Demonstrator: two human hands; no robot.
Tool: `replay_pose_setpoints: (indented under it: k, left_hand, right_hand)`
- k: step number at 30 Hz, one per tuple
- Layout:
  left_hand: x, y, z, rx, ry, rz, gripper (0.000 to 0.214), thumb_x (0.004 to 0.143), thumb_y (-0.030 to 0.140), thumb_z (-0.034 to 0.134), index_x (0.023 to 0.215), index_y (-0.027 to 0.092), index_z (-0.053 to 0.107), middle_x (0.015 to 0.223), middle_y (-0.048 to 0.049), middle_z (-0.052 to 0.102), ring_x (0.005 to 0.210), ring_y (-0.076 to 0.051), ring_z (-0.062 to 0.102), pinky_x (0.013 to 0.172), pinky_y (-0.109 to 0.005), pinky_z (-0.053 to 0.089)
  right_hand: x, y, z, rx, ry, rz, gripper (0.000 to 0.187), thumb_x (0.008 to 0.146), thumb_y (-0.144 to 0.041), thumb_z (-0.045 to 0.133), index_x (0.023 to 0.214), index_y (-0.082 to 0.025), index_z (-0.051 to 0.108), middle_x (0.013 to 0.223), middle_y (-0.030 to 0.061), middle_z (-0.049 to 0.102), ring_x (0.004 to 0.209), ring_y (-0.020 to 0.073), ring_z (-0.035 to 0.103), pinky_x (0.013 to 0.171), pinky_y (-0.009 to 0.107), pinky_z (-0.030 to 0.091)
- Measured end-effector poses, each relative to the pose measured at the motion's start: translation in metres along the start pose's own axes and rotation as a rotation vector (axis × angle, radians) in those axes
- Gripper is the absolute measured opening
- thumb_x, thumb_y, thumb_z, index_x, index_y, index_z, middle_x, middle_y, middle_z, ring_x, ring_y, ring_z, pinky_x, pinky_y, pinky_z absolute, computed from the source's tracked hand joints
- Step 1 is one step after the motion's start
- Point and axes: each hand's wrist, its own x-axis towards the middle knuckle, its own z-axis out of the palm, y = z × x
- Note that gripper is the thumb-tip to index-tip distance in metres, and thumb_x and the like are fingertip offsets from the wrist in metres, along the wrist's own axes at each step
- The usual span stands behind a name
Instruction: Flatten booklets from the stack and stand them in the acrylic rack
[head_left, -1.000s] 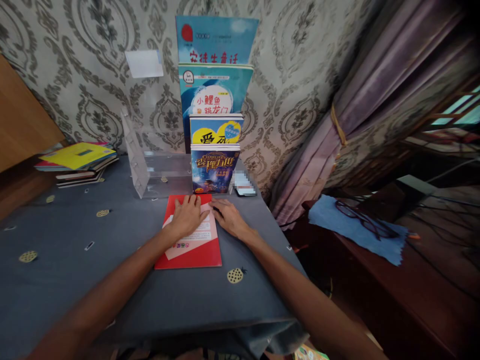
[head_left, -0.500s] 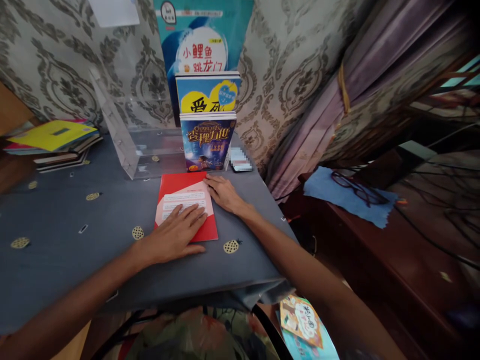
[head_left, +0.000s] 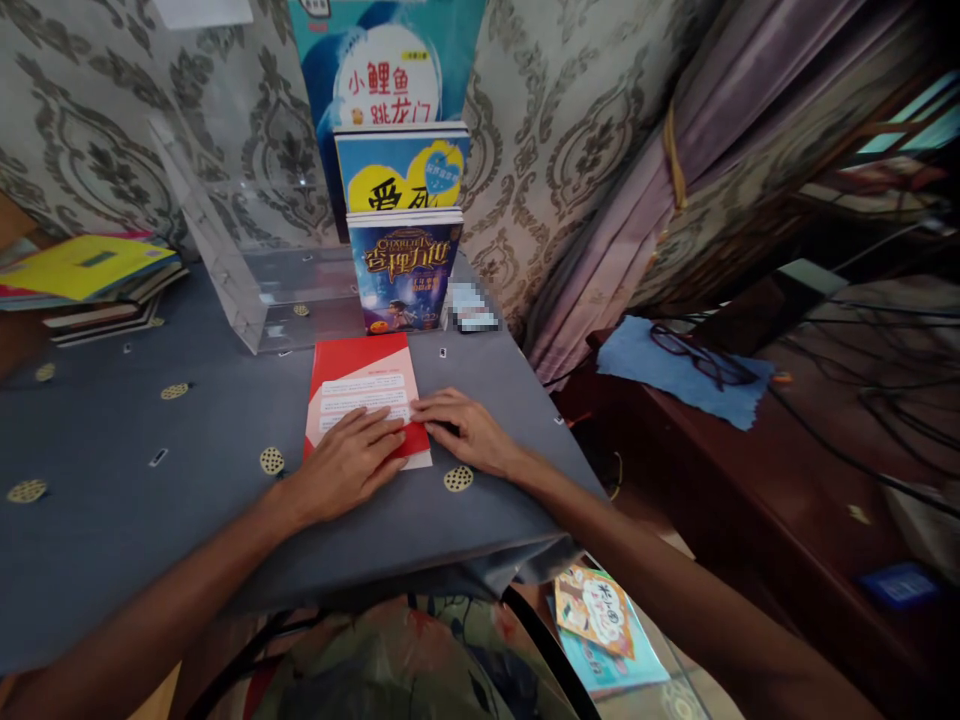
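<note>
A red book [head_left: 360, 352] with a pink panel and white text blocks lies on the cloth-covered table. My left hand [head_left: 349, 460] rests flat across its lower part, fingers stretched out and covering some of the text. At the book's right edge is my right hand [head_left: 466, 428], its fingers close together and its fingertips on the cover's edge. White pages show beneath the cover at the lower right corner. Just behind stand upright books in a row, the front one a dark blue book [head_left: 405, 275] in a clear acrylic stand [head_left: 240, 270].
A stack of books with a yellow one [head_left: 90, 268] on top lies at the left. A phone [head_left: 474, 308] lies beside the stand. To the right, glasses [head_left: 701, 355] rest on a blue cloth [head_left: 630, 360]. More books [head_left: 600, 620] lie below the table's edge.
My right hand has moved down from the book's top right corner to the middle of its right edge. White pages now show at the lower right corner. The left hand stays on the cover.
</note>
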Motion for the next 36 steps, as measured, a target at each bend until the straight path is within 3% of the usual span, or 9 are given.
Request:
replay_pose_setpoints:
  k: [6, 21, 28, 36]
  left_hand:
    - [0.001, 0.0, 0.0, -0.006, 0.028, 0.004, 0.037, 0.104, 0.035, 0.04, 0.123, 0.018, 0.067, 0.129, -0.008, 0.068, 0.129, -0.026, 0.056, 0.11, -0.051, 0.044]
    - [0.001, 0.002, -0.005, -0.024, -0.021, 0.008, 0.039, 0.104, 0.031, 0.037, 0.128, 0.018, 0.065, 0.132, -0.0087, 0.067, 0.134, -0.027, 0.052, 0.112, -0.052, 0.042]
    - [0.001, 0.001, -0.004, -0.028, -0.026, 0.007, 0.039, 0.104, 0.031, 0.037, 0.131, 0.019, 0.063, 0.133, -0.009, 0.066, 0.136, -0.027, 0.051, 0.112, -0.054, 0.042]
    - [0.001, 0.0, -0.005, -0.004, -0.034, 0.015, 0.034, 0.101, 0.03, 0.044, 0.125, 0.02, 0.066, 0.133, -0.0085, 0.066, 0.133, -0.027, 0.053, 0.111, -0.051, 0.043]
  right_hand:
    - [-0.019, -0.015, -0.007, 0.184, -0.012, -0.009, 0.03, 0.095, -0.017, 0.056, 0.12, -0.025, 0.069, 0.119, 0.0068, 0.073, 0.112, 0.0191, 0.064, 0.099, 0.042, 0.049]
    - [-0.018, -0.013, -0.005, 0.206, -0.016, 0.01, 0.029, 0.093, -0.028, 0.065, 0.122, -0.026, 0.068, 0.12, 0.0078, 0.072, 0.113, 0.0208, 0.064, 0.1, 0.044, 0.049]
    - [-0.018, -0.01, -0.004, 0.167, -0.038, 0.007, 0.035, 0.089, -0.035, 0.072, 0.122, -0.026, 0.067, 0.122, 0.0071, 0.071, 0.114, 0.0213, 0.063, 0.101, 0.044, 0.048]
    - [-0.022, -0.012, -0.002, -0.05, -0.049, -0.072, 0.014, 0.093, -0.028, 0.067, 0.103, -0.023, 0.075, 0.122, 0.0097, 0.071, 0.112, 0.0234, 0.062, 0.098, 0.046, 0.048]
